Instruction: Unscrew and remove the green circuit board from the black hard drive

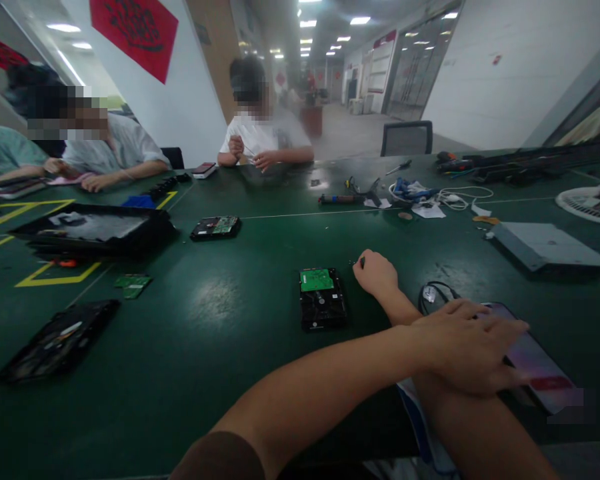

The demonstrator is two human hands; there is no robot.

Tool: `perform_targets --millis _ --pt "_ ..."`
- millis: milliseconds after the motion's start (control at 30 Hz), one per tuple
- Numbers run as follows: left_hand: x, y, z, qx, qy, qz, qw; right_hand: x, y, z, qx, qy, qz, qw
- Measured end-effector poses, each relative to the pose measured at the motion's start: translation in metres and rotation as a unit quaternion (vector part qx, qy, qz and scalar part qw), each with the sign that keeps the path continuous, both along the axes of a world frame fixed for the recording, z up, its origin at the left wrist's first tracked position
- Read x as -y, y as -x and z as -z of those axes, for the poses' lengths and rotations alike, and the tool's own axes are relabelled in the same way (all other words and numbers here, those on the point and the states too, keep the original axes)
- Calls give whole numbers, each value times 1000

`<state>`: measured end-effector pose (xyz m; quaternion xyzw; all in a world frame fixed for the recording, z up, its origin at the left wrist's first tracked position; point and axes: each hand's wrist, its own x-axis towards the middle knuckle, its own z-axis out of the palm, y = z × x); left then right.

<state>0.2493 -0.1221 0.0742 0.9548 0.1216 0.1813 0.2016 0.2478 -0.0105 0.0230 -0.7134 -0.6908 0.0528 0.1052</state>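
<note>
Hard drive (323, 310) lies flat on the green tabletop (180, 360), green board uppermost at its far end, black casing at the near end. It is taken as the landmark for all places below.

Right hand (377, 272): just right of the hard drive, near its far corner and apart from it. Fingers are curled inward, small dark bits (353, 262) at the fingertips; the bits may be screws, but whether any is gripped I cannot tell.

Left hand (473, 343): well to the right of the hard drive, crossed over the right forearm. Palm down, fingers loosely spread over the phone (545, 373), not wrapped around it; nothing held. Black cable (447, 288), looped, lies right of the hard drive, beyond the right forearm.

Left of the hard drive and farther off: second drive (215, 227), its green board facing up. Farther left: small circuit board (133, 285), black trays (93, 230), and, toward the near side, a black casing (60, 340).

Far right of the hard drive: grey metal box (555, 243). Beyond the hard drive, across the tabletop: a seated co-worker in a white shirt (275, 137), both hands raised.
</note>
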Motion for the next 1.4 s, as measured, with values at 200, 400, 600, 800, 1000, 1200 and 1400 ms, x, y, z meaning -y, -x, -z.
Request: perform_targets --millis 200,400,600,800,1000,1200,1400 --pt "21 50 -5 92 0 -173 981 -1 2 3 1 2 -5 1000" --pt "25 145 18 62 -39 -404 912 -8 1 3 -11 15 5 1000" --pt "13 183 51 -15 -50 -560 827 -7 -2 5 -12 7 0 1000" --pt "16 178 49 -49 -55 -582 810 -6 -3 6 -18 -4 -8 1000" --pt "15 185 52 -48 -28 -569 821 -4 -4 4 -32 -14 -15 999" --pt "14 185 55 -45 -4 -553 832 -1 -2 -3 -65 -18 -27 997" --pt "18 186 53 -52 -5 -550 834 4 0 -9 -127 9 -48 991"
